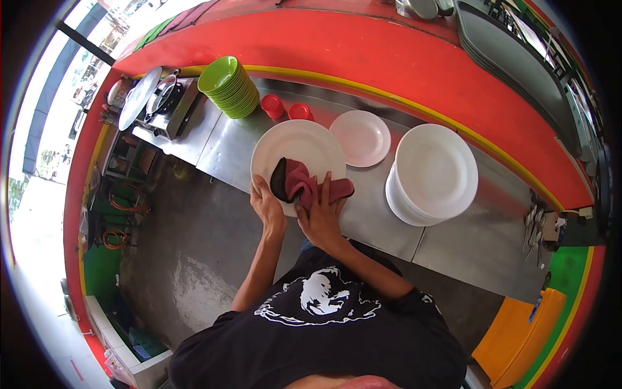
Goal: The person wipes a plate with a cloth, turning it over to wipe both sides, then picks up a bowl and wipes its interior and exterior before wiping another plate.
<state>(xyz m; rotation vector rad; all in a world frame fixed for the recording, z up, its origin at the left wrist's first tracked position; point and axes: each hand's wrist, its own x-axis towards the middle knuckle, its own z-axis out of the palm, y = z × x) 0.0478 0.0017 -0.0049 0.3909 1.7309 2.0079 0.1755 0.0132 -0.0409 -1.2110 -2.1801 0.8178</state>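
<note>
My left hand grips the lower left rim of a large white plate, which is held up in front of me, face toward me. Bunched on the plate's face is a maroon cloth with black parts. My right hand presses this cloth against the plate near its lower edge, fingers over the fabric. Just right of the held plate, a single white plate lies on the steel counter. Further right stands a tall stack of white plates.
Green bowls form a tall stack at the back of the counter. Beside them are red cups. A stove with a pan sits at the far left. Several spoons and forks lie at the right end. Grey trays rest on the red ledge.
</note>
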